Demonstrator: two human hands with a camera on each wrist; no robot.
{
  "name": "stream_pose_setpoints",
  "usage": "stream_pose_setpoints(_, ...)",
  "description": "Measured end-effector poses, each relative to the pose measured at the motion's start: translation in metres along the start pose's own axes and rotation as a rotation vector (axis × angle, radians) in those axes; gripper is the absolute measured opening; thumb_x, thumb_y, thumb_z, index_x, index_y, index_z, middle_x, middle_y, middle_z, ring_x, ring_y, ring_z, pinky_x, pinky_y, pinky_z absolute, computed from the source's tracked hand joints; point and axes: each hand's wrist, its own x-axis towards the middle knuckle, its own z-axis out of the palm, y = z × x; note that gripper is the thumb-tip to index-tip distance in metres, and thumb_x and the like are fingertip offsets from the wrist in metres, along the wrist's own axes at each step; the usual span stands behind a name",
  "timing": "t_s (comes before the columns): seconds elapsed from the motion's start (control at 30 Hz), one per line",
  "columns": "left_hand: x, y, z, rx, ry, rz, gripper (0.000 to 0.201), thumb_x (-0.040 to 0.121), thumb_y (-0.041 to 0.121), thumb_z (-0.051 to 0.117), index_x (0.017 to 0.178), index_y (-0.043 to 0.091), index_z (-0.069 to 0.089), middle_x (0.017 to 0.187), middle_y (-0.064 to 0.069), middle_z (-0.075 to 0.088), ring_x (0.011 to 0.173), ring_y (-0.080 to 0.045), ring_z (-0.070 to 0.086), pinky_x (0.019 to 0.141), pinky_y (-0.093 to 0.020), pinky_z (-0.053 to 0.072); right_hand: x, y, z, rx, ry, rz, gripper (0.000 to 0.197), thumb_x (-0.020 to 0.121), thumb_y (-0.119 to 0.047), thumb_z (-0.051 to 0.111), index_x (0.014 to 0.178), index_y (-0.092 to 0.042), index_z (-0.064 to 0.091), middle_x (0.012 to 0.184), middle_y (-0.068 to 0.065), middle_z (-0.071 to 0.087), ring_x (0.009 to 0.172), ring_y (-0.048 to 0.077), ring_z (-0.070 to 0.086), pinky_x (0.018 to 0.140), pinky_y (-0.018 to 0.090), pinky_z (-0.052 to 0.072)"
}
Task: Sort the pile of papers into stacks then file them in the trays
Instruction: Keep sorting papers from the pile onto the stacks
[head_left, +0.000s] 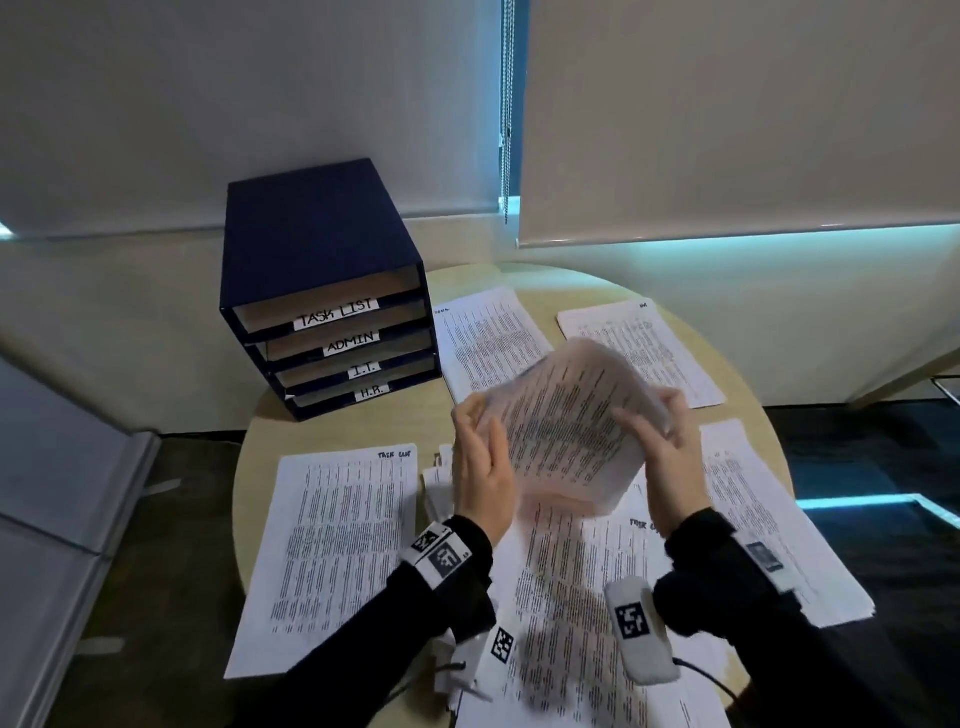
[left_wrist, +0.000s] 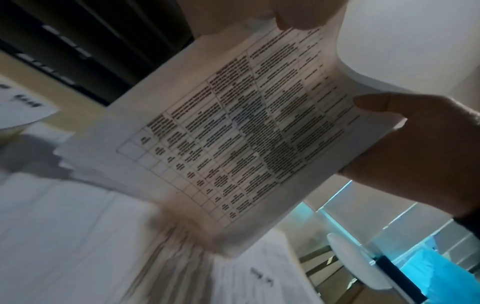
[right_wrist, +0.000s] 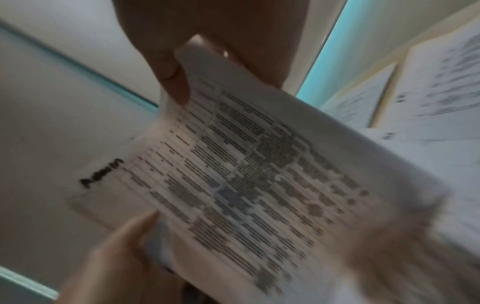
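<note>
Left hand (head_left: 480, 470) and right hand (head_left: 662, 462) each pinch the sheaf (head_left: 569, 426) mid-air above tabletop (head_left: 363, 431); header probably reads "Admin", blurred.

From head height we are looking down and forward over the round pale wooden table (head_left: 675, 291). On each wrist we are looking up, close under the curled white printed sheet (head_left: 566, 421) (left_wrist: 246, 127) (right_wrist: 246, 185) above that table; all three views are sharing it.
</note>
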Motion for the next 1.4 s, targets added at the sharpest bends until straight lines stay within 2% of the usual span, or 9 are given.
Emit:
stream_pose_setpoints(0.07, -0.001, -0.015, 0.0, 0.044, -0.025, -0.069, 0.019, 0.104, 0.017, 0.032, 0.101, 0.036, 0.03, 0.104, -0.005, 0.053, 0.073, -0.007, 0.051, 0.055, -0.004, 0.04, 0.002, 0.025, -0.003, -0.039, 0.041, 0.067, 0.027, 0.078, -0.011, 0.065, 0.1, -0.016, 0.05, 0.099, 0.001, 0.061, 0.091, 0.014, 0.059, 0.073, 0.025, 0.048)
stream_pose_setpoints(0.17, 0.008, -0.03, 0.0, 0.068, -0.026, -0.241, 0.007, 0.104, 0.021, 0.035, 0.104, 0.024, 0.028, 0.082, 0.008, 0.045, 0.062, -0.006, 0.04, 0.051, -0.005, 0.04, 0.014, 0.05, -0.005, -0.038, 0.086, 0.171, 0.032, 0.086, 0.002, 0.053, 0.117, -0.006, 0.046, 0.107, 0.006, 0.06, 0.099, 0.02, 0.057, 0.076, 0.029, 0.046)
stream_pose_setpoints(0.3, 0.019, -0.04, 0.001, 0.093, -0.089, -0.445, 0.048, 0.103, 0.027, 0.039, 0.146, 0.012, 0.023, 0.141, 0.002, 0.043, 0.13, -0.019, 0.041, 0.097, -0.011, 0.026, 0.025, 0.075, -0.006, -0.146, 0.092, 0.285, 0.034, 0.088, 0.007, 0.043, 0.118, -0.009, 0.036, 0.106, 0.005, 0.056, 0.093, 0.017, 0.054, 0.081, 0.032, 0.045)
stream_pose_setpoints(0.5, 0.035, -0.088, 0.003, 0.355, -0.094, -0.536, 0.058, 0.095, 0.054, 0.031, 0.146, 0.027, 0.027, 0.152, 0.001, 0.037, 0.133, -0.026, 0.043, 0.111, -0.05, 0.033, 0.033, 0.099, -0.005, -0.386, 0.043, 0.349, 0.016, 0.096, -0.005, 0.046, 0.112, -0.01, 0.048, 0.107, 0.007, 0.061, 0.095, 0.024, 0.059, 0.085, 0.04, 0.051)
stream_pose_setpoints(0.63, 0.049, -0.044, -0.013, 0.079, -0.107, -0.507, 0.041, 0.103, 0.023, 0.037, 0.143, 0.013, 0.034, 0.139, 0.003, 0.044, 0.128, -0.015, 0.042, 0.111, -0.033, 0.029, 0.042, 0.084, -0.014, -0.43, -0.165, 0.335, 0.013, 0.095, -0.013, 0.053, 0.107, -0.015, 0.051, 0.096, 0.001, 0.061, 0.082, 0.015, 0.059, 0.067, 0.024, 0.046)
stream_pose_setpoints(0.73, 0.056, -0.042, -0.021, 0.034, -0.133, -0.536, 0.038, 0.103, 0.024, 0.04, 0.141, 0.018, 0.036, 0.13, 0.006, 0.044, 0.13, -0.018, 0.041, 0.113, -0.039, 0.028, 0.051, 0.085, -0.026, -0.38, -0.323, 0.509, 0.012, 0.096, -0.008, 0.048, 0.106, -0.016, 0.05, 0.091, 0.01, 0.063, 0.064, 0.027, 0.064, 0.049, 0.028, 0.048)
stream_pose_setpoints(0.83, 0.06, -0.056, -0.02, 0.067, -0.181, -0.563, 0.025, 0.101, 0.034, 0.045, 0.124, 0.027, 0.041, 0.128, 0.0, 0.058, 0.114, -0.022, 0.057, 0.102, -0.042, 0.044, 0.076, 0.089, -0.031, -0.31, -0.208, 0.551, 0.009, 0.094, 0.004, 0.041, 0.095, -0.004, 0.046, 0.067, 0.012, 0.048, 0.042, 0.02, 0.053, 0.035, 0.024, 0.037)
stream_pose_setpoints(1.0, 0.033, -0.08, -0.029, 0.156, -0.214, -0.549, 0.022, 0.102, 0.031, 0.043, 0.122, 0.023, 0.045, 0.103, 0.006, 0.058, 0.08, -0.011, 0.063, 0.063, -0.024, 0.052, 0.141, 0.1, -0.02, -0.28, -0.051, 0.589, 0.015, 0.094, 0.01, 0.035, 0.104, 0.004, 0.044, 0.065, 0.016, 0.048, 0.034, 0.014, 0.051, 0.033, 0.022, 0.044)
stream_pose_setpoints(1.4, 0.006, -0.116, -0.055, 0.362, -0.353, -0.463, 0.019, 0.101, 0.031, 0.045, 0.115, 0.021, 0.053, 0.107, 0.0, 0.062, 0.085, -0.012, 0.063, 0.073, -0.023, 0.054, 0.222, 0.138, 0.061, -0.409, -0.063, 0.646, 0.033, 0.096, 0.005, 0.038, 0.128, 0.007, 0.043, 0.1, 0.02, 0.058, 0.043, 0.019, 0.063, 0.043, 0.028, 0.053)
